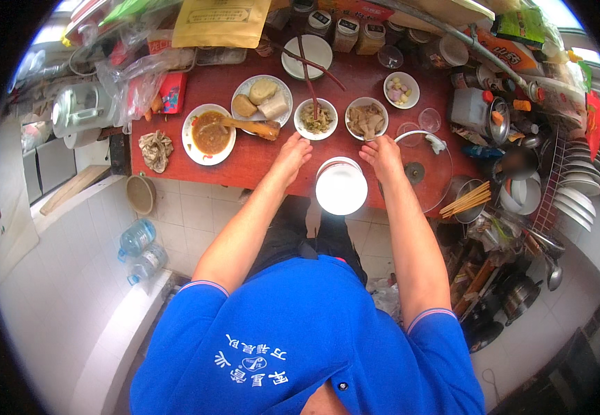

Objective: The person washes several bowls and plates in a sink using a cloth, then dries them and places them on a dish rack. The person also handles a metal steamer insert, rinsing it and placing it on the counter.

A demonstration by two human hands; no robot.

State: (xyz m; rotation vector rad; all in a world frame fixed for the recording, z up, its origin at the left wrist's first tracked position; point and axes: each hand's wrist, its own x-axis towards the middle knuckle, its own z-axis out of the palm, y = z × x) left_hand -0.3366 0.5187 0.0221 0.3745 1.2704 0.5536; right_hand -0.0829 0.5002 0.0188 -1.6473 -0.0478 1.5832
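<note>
My left hand (295, 157) is by the near-left rim of a small white bowl (316, 119) of chopped greenish food, fingertips close to or touching it. My right hand (383, 158) reaches the near side of another bowl (366, 118) holding brown sliced food; contact with its rim is unclear. Neither hand visibly grips anything. Between my wrists, stacked white bowls (341, 189) appear at the table's front edge. Dark chopsticks (314, 98) stand in the greenish food. A wooden spatula (258, 128) rests across a bowl of brown sauce (209, 134).
A plate (237, 93) bears peeled, pale root vegetables. Behind are an empty-looking plate (300, 57) and a garlic bowl (401, 90). A glass lid (437, 176) lies beside my right forearm. Chopsticks (466, 199) stick out of a metal pot at right. Crumpled paper (156, 151) sits left.
</note>
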